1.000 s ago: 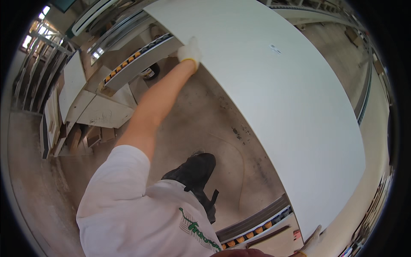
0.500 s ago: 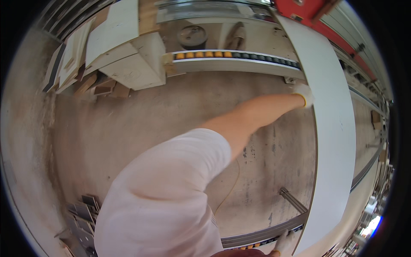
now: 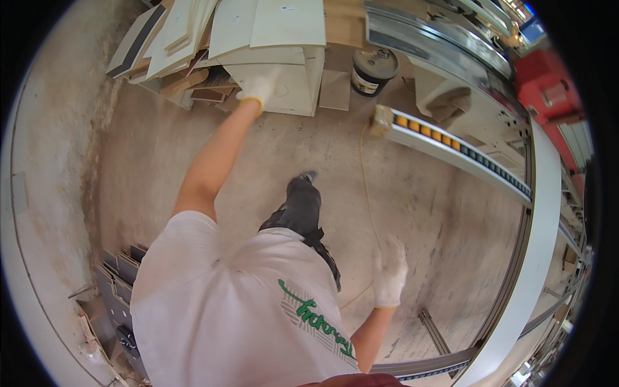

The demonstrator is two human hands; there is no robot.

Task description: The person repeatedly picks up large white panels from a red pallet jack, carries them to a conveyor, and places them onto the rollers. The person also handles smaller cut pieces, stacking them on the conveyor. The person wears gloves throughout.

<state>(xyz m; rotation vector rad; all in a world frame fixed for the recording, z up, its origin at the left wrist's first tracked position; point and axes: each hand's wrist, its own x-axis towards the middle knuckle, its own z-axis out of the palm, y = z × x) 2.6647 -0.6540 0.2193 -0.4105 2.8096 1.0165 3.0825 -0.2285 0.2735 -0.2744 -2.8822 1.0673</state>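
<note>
left hand point(image 3: 260, 86) in a white knit glove, stretched out toward a stack of pale flat boards point(image 3: 271, 26) and a boxy cream cabinet point(image 3: 293, 80); fingers loosely spread, gripping nothing. right hand point(image 3: 391, 274), gloved too and blurred, open over bare dusty concrete floor point(image 3: 419, 200), holding nothing. long white panel point(image 3: 535, 258), smooth and thin, well apart at right beside a metal roller rail point(image 3: 451, 145).
</note>
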